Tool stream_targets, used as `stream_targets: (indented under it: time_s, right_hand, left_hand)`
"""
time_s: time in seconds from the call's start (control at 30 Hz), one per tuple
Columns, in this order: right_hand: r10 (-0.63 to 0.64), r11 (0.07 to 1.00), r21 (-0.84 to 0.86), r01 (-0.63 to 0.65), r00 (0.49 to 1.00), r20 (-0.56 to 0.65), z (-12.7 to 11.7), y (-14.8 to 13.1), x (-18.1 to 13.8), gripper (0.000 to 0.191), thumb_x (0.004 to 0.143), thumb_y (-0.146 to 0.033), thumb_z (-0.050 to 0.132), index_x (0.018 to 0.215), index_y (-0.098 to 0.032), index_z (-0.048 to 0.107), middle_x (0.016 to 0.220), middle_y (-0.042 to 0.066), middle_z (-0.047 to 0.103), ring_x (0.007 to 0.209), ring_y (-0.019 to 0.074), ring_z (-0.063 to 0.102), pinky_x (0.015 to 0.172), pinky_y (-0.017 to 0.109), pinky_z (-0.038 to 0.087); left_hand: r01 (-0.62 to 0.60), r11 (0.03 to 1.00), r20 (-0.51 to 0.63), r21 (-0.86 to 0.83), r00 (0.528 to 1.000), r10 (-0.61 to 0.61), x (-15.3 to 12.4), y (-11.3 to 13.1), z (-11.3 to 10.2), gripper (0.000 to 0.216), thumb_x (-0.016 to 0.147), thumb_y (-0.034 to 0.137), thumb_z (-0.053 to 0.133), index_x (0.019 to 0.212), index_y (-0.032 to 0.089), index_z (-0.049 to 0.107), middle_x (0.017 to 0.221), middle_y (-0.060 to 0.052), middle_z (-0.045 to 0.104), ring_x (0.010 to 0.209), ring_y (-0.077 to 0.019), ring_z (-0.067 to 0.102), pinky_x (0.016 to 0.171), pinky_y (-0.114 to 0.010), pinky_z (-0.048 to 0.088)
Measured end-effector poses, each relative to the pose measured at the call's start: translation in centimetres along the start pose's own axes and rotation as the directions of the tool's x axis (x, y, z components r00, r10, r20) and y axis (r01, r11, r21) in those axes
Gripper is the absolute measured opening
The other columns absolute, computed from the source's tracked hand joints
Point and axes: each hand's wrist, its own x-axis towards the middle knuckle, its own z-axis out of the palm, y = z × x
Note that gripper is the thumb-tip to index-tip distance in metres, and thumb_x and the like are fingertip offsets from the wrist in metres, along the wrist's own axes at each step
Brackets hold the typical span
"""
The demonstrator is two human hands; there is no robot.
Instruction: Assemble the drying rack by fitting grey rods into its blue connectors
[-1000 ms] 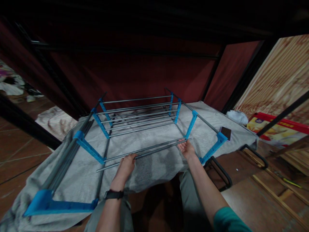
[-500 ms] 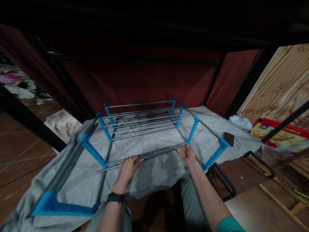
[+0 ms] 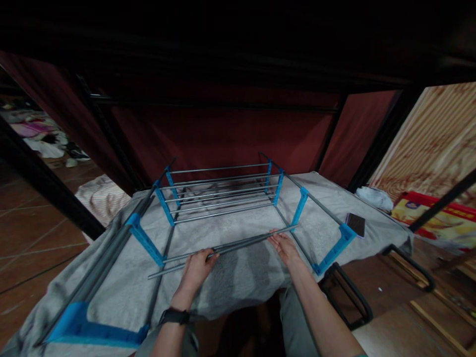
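Note:
Several thin grey metal rods (image 3: 243, 242) lie across the front of a half-built rack, held in both hands. My left hand (image 3: 198, 267), with a dark watch on its wrist, is wrapped round the rods left of the middle. Near their right end, my right hand (image 3: 283, 246) has its fingers closed about them. The rack has blue plastic brackets (image 3: 147, 243) joined by long side tubes (image 3: 327, 207). Crossbars (image 3: 223, 214) span its far sections. One rod's left end sticks out past a blue bracket.
A grey blanket (image 3: 238, 277) covers the surface under the rack. A phone (image 3: 355, 224) lies at its right. Black metal bed posts (image 3: 386, 134) stand around, with dark red curtains (image 3: 223, 134) behind. A red and yellow box (image 3: 435, 213) and a black metal loop (image 3: 349, 292) are at the right.
My right hand has slid slightly left along the rods. The whole view has shifted down a little. My left hand keeps its hold.

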Motion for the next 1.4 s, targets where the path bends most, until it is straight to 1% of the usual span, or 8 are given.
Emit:
stream_targets:
  time_s: [0.2, 0.47, 0.53, 0.63, 0.8, 1.0, 1.23, 1.4]
  right_hand:
    - [0.01, 1.0, 0.005, -0.01, 1.0, -0.026, 0.3, -0.4, -0.3, 0.026, 0.057, -0.014, 0.085, 0.077, -0.018, 0.068, 0.079, 0.002, 0.073, 0.076, 0.0145, 0.07, 0.08, 0.027, 0.06]
    - [0.043, 0.999, 0.011, -0.042, 0.997, -0.067, 0.7, -0.8, -0.8, 0.019, 0.07, -0.009, 0.077, 0.075, -0.019, 0.062, 0.074, 0.0, 0.071, 0.082, 0.0166, 0.072, 0.083, 0.033, 0.062]
    - [0.059, 0.998, 0.014, -0.058, 0.993, -0.105, 0.8, -1.0, -0.9, 0.019, 0.072, -0.006, 0.075, 0.074, -0.019, 0.061, 0.075, 0.001, 0.071, 0.08, 0.0158, 0.071, 0.081, 0.031, 0.062]
    - [0.073, 0.997, 0.0, -0.075, 0.98, -0.182, 0.5, -1.3, -0.9, 0.019, 0.072, -0.005, 0.073, 0.073, -0.018, 0.06, 0.076, 0.0, 0.07, 0.074, 0.0127, 0.07, 0.076, 0.025, 0.062]
    - [0.078, 0.994, -0.053, -0.095, 0.96, -0.269, -1.5, -1.3, 0.2, 0.014, 0.075, -0.009, 0.071, 0.075, -0.018, 0.06, 0.068, -0.003, 0.065, 0.065, 0.009, 0.066, 0.071, 0.021, 0.062]
    - [0.132, 0.981, -0.085, -0.172, 0.927, -0.35, -3.2, -1.1, 1.7, 0.009, 0.08, -0.01, 0.064, 0.077, -0.017, 0.06, 0.074, -0.001, 0.064, 0.064, 0.0088, 0.066, 0.064, 0.018, 0.06]
    - [0.134, 0.982, -0.075, -0.172, 0.923, -0.361, -2.9, -1.3, 1.7, 0.011, 0.082, -0.012, 0.062, 0.074, -0.018, 0.057, 0.073, -0.001, 0.06, 0.064, 0.0093, 0.066, 0.063, 0.018, 0.06]
    - [0.123, 0.981, -0.094, -0.167, 0.925, -0.36, -3.1, -1.4, 1.8, 0.014, 0.08, -0.014, 0.067, 0.074, -0.019, 0.055, 0.073, -0.002, 0.059, 0.062, 0.009, 0.065, 0.063, 0.019, 0.061]
  left_hand:
    - [-0.011, 0.999, 0.018, -0.052, 1.0, 0.012, 0.1, -0.4, 0.6, 0.028, 0.096, 0.039, 0.045, 0.093, 0.021, 0.067, 0.094, -0.007, 0.074, 0.089, -0.0193, 0.067, 0.076, -0.026, 0.039]
    - [0.006, 0.991, 0.044, -0.13, 0.999, -0.001, 0.3, -1.0, 1.1, 0.016, 0.09, 0.034, 0.054, 0.093, 0.022, 0.065, 0.084, -0.003, 0.072, 0.085, -0.0189, 0.066, 0.073, -0.026, 0.039]
    - [0.023, 0.992, 0.047, -0.121, 0.999, -0.017, 0.3, -0.9, 0.9, 0.01, 0.087, 0.026, 0.057, 0.093, 0.023, 0.065, 0.087, -0.002, 0.072, 0.088, -0.0189, 0.066, 0.075, -0.026, 0.039]
    - [0.061, 0.993, 0.026, -0.1, 0.998, -0.059, -0.1, -0.5, 0.3, 0.012, 0.084, 0.018, 0.059, 0.094, 0.023, 0.065, 0.094, -0.003, 0.073, 0.093, -0.0196, 0.066, 0.081, -0.027, 0.039]
    - [0.141, 0.988, -0.045, -0.067, 0.988, -0.145, -0.9, 0.0, -0.4, 0.015, 0.082, 0.015, 0.058, 0.092, 0.022, 0.067, 0.096, -0.007, 0.072, 0.098, -0.0232, 0.065, 0.091, -0.034, 0.037]
    - [0.216, 0.974, -0.147, -0.075, 0.963, -0.225, -1.7, -0.8, 0.1, 0.022, 0.084, 0.011, 0.052, 0.092, 0.022, 0.069, 0.094, -0.011, 0.071, 0.099, -0.025, 0.063, 0.095, -0.038, 0.033]
    - [0.29, 0.952, -0.184, -0.101, 0.935, -0.304, -2.2, -1.2, -0.2, 0.027, 0.086, 0.01, 0.044, 0.093, 0.019, 0.069, 0.097, -0.015, 0.069, 0.103, -0.0285, 0.057, 0.101, -0.045, 0.027]
    - [0.368, 0.921, -0.206, -0.127, 0.899, -0.387, -2.2, -1.7, -0.3, 0.031, 0.087, 0.008, 0.04, 0.095, 0.019, 0.069, 0.1, -0.017, 0.067, 0.105, -0.0299, 0.052, 0.108, -0.051, 0.017]
